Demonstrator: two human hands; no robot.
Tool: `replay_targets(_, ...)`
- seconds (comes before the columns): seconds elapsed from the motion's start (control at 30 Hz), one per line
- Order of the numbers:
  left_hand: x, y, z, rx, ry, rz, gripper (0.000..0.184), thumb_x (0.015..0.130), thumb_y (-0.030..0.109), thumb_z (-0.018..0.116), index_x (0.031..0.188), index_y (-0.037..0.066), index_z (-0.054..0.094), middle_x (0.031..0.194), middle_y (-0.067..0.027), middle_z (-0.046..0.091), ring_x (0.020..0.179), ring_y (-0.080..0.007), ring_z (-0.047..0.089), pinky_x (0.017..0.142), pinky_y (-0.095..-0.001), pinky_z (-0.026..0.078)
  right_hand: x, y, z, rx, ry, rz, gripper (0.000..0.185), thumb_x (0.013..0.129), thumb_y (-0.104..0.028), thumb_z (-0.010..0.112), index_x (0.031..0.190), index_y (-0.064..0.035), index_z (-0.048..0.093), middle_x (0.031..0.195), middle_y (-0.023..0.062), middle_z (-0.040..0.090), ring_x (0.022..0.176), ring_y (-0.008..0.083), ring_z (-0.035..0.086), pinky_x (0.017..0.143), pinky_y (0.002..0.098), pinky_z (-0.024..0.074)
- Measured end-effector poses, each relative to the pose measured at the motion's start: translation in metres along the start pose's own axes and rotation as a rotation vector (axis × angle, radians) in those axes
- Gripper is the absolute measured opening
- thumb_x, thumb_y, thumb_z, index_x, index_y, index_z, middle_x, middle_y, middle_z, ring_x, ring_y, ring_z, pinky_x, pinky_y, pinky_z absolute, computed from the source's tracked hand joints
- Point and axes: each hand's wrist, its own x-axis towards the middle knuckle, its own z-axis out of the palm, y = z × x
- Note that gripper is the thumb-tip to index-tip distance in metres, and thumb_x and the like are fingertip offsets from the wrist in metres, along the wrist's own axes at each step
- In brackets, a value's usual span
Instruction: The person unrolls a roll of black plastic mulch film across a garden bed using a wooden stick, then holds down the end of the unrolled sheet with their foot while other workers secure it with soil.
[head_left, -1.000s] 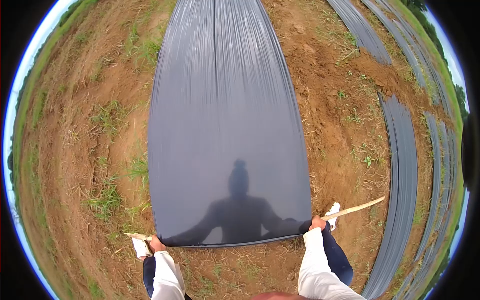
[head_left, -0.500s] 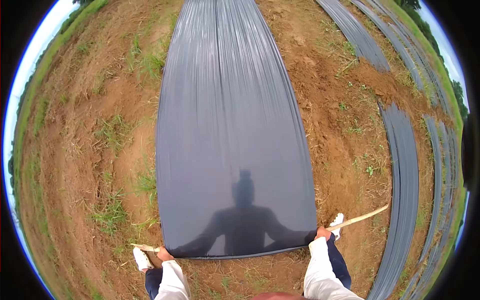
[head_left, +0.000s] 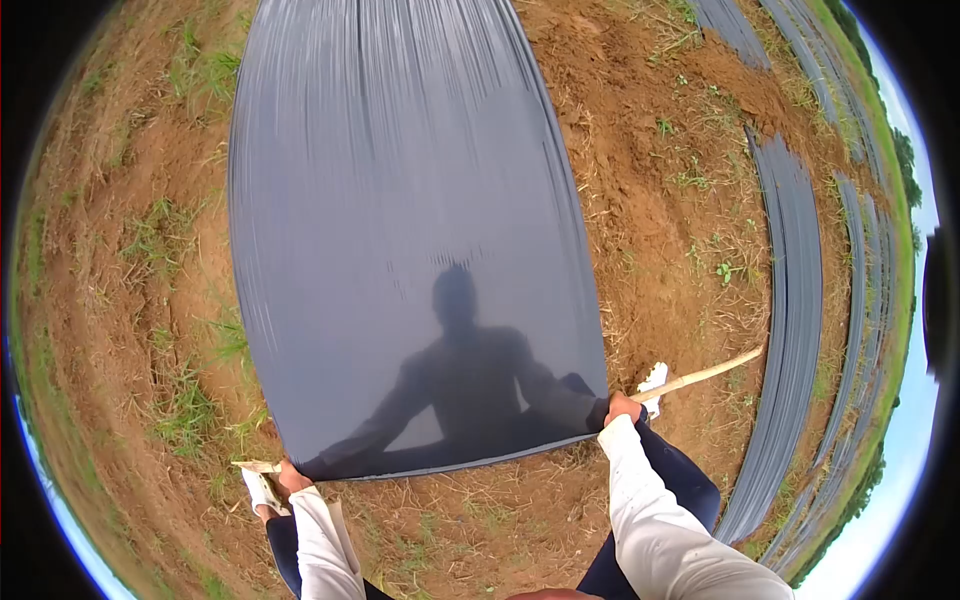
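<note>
A wide sheet of dark plastic film [head_left: 400, 220] stretches away from me over the soil, with my shadow on its near part. My left hand [head_left: 293, 476] is closed around the sheet's near left corner, where a short end of a wooden stick [head_left: 257, 466] pokes out. At the near right corner my right hand [head_left: 622, 408] grips the stick and the film edge. The longer end of the stick reaches out to the right beyond that hand. The near edge of the film hangs between both hands, sagging slightly.
White shoes stand beside each hand, the left shoe [head_left: 264, 492] and the right shoe [head_left: 652, 388]. Brown soil [head_left: 670, 240] with grass tufts [head_left: 185, 410] flanks the sheet. Several film-covered rows [head_left: 790, 330] run along the right.
The view has shifted and tilted; the film's near edge now slants up to the right. Both hands keep their hold, and the right knee shows more bent out to the side.
</note>
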Motion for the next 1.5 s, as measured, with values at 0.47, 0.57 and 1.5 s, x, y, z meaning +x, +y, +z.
replay_targets(0.47,-0.022,0.023,0.003,0.308,0.371,-0.047,0.051,0.070,0.038,0.058,0.081,-0.012,0.062,0.080,-0.0224,0.064,0.076,-0.0323,0.061,0.072,-0.0411,0.046,0.009,-0.003,0.004,0.188,-0.149,0.138,0.018,0.071,-0.012,0.061,0.074,0.0058,0.057,0.075,0.0112,0.058,0.061,0.0198,0.052,0.057,0.0305,0.0450)
replay_targets(0.57,-0.032,0.049,0.025,0.478,0.853,-0.063,0.034,0.076,0.029,0.058,0.102,0.008,0.052,0.100,-0.0133,0.059,0.090,-0.0338,0.058,0.075,-0.0468,0.042,0.026,0.008,-0.002,0.278,-0.316,0.108,0.021,0.070,-0.015,0.063,0.075,0.0044,0.056,0.073,0.0093,0.056,0.060,0.0185,0.049,0.052,0.0310,0.0440)
replay_targets(1.5,-0.372,-0.019,0.210,0.837,0.011,0.127,0.114,0.077,0.071,0.044,0.135,-0.011,-0.011,0.141,-0.0276,-0.024,0.131,-0.0429,-0.021,0.107,-0.0535,-0.004,-0.015,-0.032,-0.005,-0.133,-0.131,0.199,0.023,0.070,-0.013,0.064,0.074,0.0088,0.060,0.077,0.0231,0.064,0.070,0.0366,0.064,0.064,0.0431,0.0514)
